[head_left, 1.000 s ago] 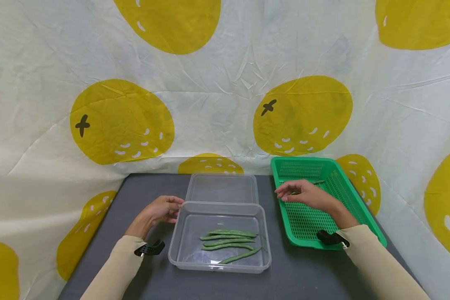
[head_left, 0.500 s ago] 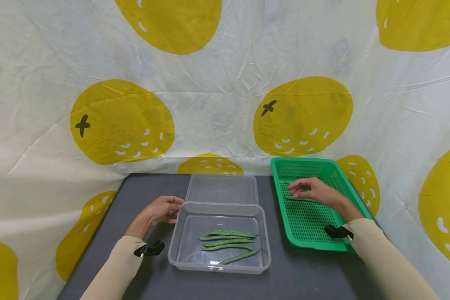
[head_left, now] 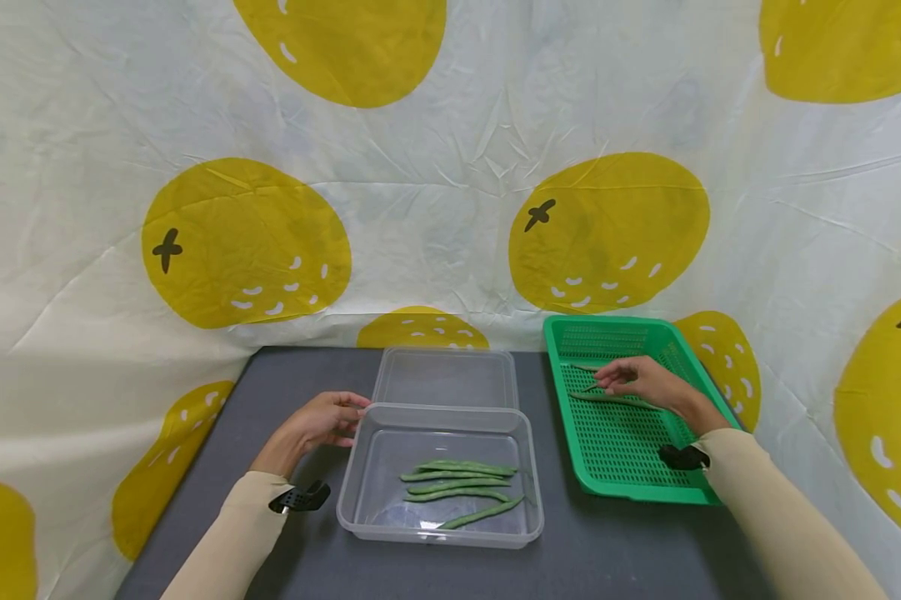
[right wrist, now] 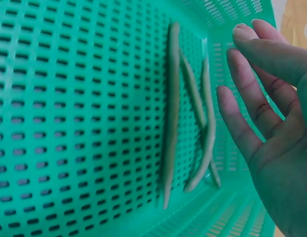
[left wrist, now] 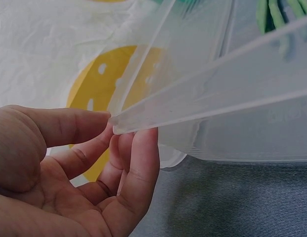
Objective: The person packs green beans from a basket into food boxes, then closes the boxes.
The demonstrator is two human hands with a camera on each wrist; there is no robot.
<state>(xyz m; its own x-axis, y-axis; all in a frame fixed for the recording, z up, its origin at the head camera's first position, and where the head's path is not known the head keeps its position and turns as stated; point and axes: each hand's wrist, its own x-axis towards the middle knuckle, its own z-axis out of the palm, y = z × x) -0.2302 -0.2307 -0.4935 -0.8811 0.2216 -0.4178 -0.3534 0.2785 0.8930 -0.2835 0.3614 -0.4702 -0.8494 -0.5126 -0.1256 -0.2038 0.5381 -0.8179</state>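
Observation:
A clear plastic container [head_left: 360, 492] on the dark table holds several green beans [head_left: 458, 487]. My left hand [head_left: 322, 421] touches the container's far left corner [left wrist: 116, 123] with its fingertips, fingers relaxed. To the right a green perforated basket [head_left: 623, 450] holds three green beans [right wrist: 170, 123]. Over the basket's middle my right hand [head_left: 641, 382] hovers, fingers straight and spread [right wrist: 257, 89], just beside the beans and holding nothing.
A clear lid [head_left: 446, 377] lies flat behind the container. A white cloth with yellow fruit prints [head_left: 240, 242] hangs behind and drapes both sides of the table [head_left: 615, 542].
My right hand has moved rightward and deeper into the basket, uncovering the beans lying there. The left hand has stayed at the container's corner.

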